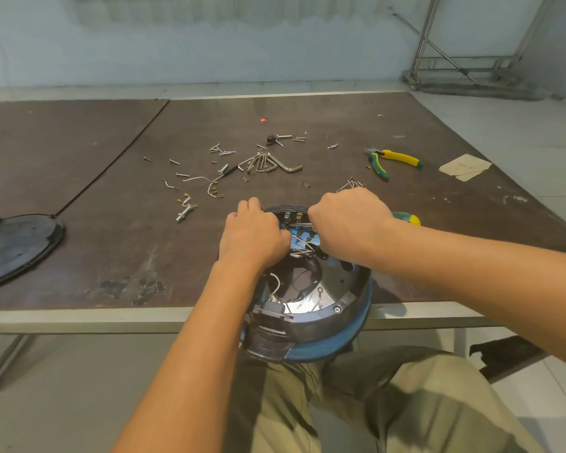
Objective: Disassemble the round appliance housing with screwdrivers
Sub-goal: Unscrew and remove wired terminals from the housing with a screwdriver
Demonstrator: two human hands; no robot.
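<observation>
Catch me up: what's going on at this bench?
A seated person is taking apart a round housing that rests against the table edge over their lap, open side up. The left hand grips its far rim. The right hand holds a green-and-yellow screwdriver aimed across the far inside. Loose screws, hex keys and pliers lie on the table, with a black round cover off to the left.
</observation>
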